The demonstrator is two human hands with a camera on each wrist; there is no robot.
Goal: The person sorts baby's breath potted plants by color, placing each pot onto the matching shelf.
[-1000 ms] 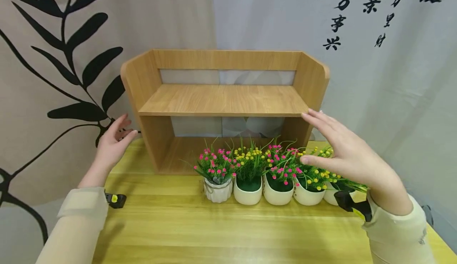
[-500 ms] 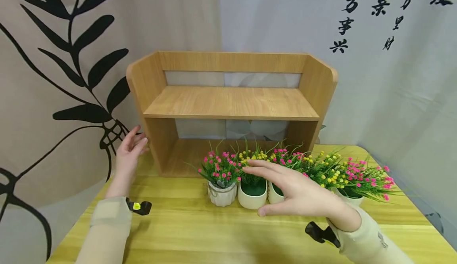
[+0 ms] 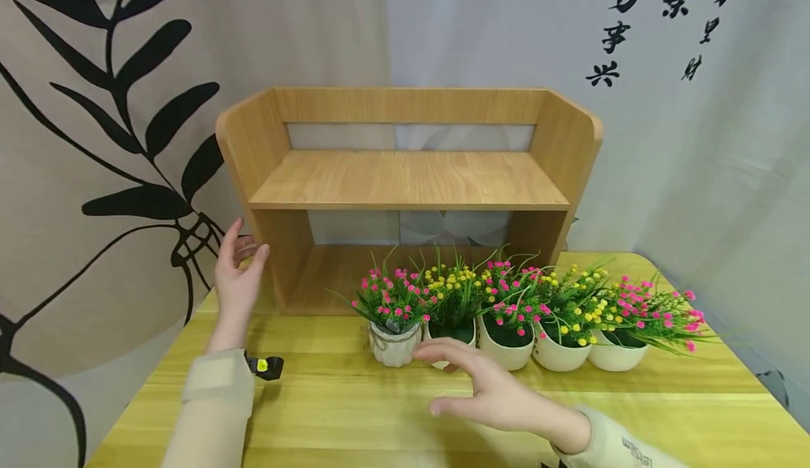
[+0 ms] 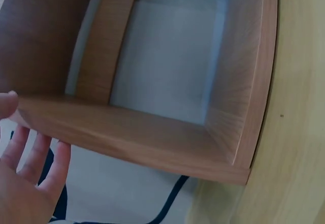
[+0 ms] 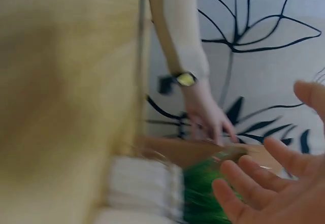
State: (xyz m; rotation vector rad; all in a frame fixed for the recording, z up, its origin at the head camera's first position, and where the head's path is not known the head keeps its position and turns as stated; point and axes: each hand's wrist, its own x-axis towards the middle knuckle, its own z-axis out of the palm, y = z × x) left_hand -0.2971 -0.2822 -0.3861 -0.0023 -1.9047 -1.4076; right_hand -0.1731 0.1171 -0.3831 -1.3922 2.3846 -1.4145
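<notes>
A wooden two-tier desk shelf [image 3: 408, 180] stands on the table. My left hand [image 3: 239, 282] is at its left side panel, fingers by the outer face and thumb near the front edge. In the left wrist view, that hand [image 4: 30, 183] has loosely bent fingers beside the panel; firm contact cannot be told. My right hand [image 3: 487, 387] hovers before the potted plants, fingers extended, holding nothing. Nearest to it are a ribbed white pot with pink flowers [image 3: 394, 345] and a yellow-flowered pot [image 3: 452, 292], whose lower part it partly hides. In the right wrist view the right hand [image 5: 274, 183] is open.
Further right in the same row stand a pink-flowered plant [image 3: 509, 341], a yellow-flowered one [image 3: 563, 348] and another pink-flowered one [image 3: 623, 348]. They sit in front of the shelf's lower right part. A printed curtain [image 3: 683, 159] hangs behind the wooden table [image 3: 354, 419].
My right hand has come from the shelf's right side, leftward and down to the front of the plants. My left hand has shifted slightly right, closer to the left panel.
</notes>
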